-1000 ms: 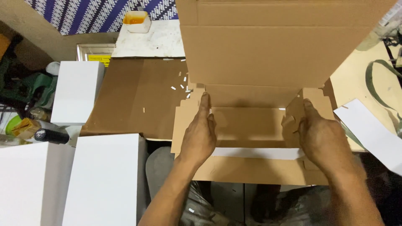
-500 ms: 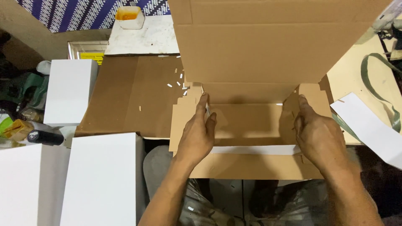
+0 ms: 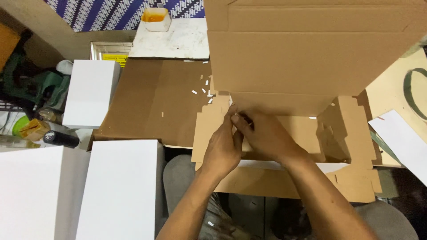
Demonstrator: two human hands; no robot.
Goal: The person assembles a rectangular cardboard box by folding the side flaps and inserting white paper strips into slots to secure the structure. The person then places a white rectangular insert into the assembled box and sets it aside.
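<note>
A brown die-cut cardboard box lies half folded in front of me, its big lid panel standing up at the back. My left hand grips the box's left side flap near its upper corner. My right hand has reached across the box floor, and its fingertips pinch the same corner right beside the left fingers. What sits between the fingertips is hidden. The right side flap stands free, untouched. A white strip runs along the box's front edge.
Plain white boxes stand at the left and near left. A flat brown cardboard sheet carries small white paper scraps. A cup of orange liquid rests on a white board behind. A black bottle lies far left, white paper at right.
My right hand left the right side flap and crossed over to the left flap, meeting the left hand. The left hand shifted slightly up along its flap.
</note>
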